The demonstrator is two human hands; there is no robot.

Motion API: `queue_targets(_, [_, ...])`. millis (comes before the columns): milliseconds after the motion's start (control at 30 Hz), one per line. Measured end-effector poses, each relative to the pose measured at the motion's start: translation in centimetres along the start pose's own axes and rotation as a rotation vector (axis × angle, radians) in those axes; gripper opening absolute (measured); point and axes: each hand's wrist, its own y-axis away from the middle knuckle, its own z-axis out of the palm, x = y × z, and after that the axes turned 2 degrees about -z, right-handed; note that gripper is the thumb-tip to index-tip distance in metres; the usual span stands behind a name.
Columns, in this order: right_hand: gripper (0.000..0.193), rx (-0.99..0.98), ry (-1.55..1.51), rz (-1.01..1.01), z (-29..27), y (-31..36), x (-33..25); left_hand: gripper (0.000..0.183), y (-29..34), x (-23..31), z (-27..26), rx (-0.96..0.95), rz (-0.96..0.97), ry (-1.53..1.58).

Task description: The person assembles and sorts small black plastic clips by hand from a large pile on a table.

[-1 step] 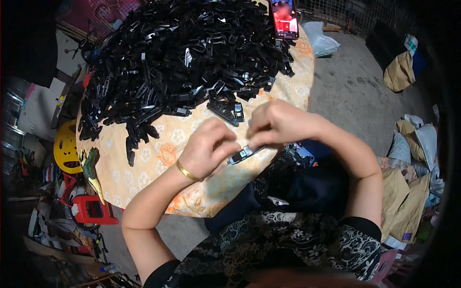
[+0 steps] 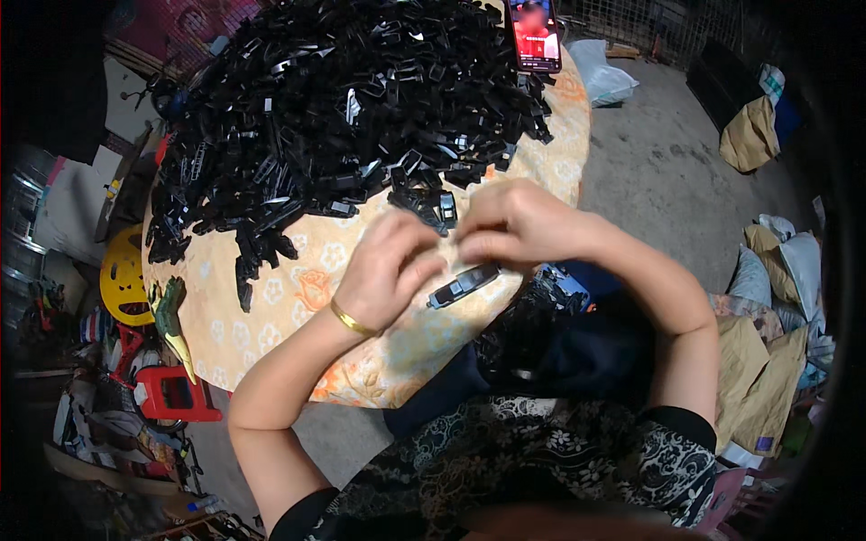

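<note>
A slim black plastic piece with a grey face (image 2: 462,286) lies slantwise on the cloth near the table's front edge. Just up and left of it hovers my left hand (image 2: 390,269), wearing a gold bangle, with bent fingers and the thumb apart. My right hand (image 2: 516,227) is above the piece's right end, its fingers curled in against the thumb; what they pinch, if anything, is hidden. Beyond the fingertips sit a few loose black pieces, one with a shiny metal-looking part (image 2: 447,208). Behind them spreads a large heap of similar black pieces (image 2: 343,117).
The round table has a flowered yellow cloth (image 2: 262,338). A lit phone (image 2: 536,41) stands at the far right edge. On the left are a green and yellow object (image 2: 171,326), a yellow disc (image 2: 124,275) and a red plastic frame (image 2: 176,394). Sacks (image 2: 767,379) lie on the right.
Both hands have come off the black piece and shifted slightly up toward the loose pieces. The small bright part seen on its face before is no longer visible there.
</note>
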Motion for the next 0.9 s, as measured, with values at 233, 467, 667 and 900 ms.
queue_targets(233, [0.031, 0.138, 0.332, -0.022, 1.8, -0.9, 0.5, 0.032, -0.9, -0.8, 0.4, 0.182, 0.124, -0.416])
queue_targets(467, [0.034, 0.007, 0.277, 0.074, 0.2, -0.1, -0.2, 0.028, 0.2, 0.5, 0.1, 0.127, 0.078, -0.335])
queue_targets(667, [0.020, 0.010, 0.400, 0.129, 0.0, 0.6, -1.1, 0.037, 1.0, 1.9, 0.2, 0.077, 0.121, -0.169])
queue_targets(900, [0.041, 0.142, 0.326, 0.133, -0.3, 0.5, -0.4, 0.032, 1.2, 1.1, -1.0, 0.094, -0.048, -0.203])
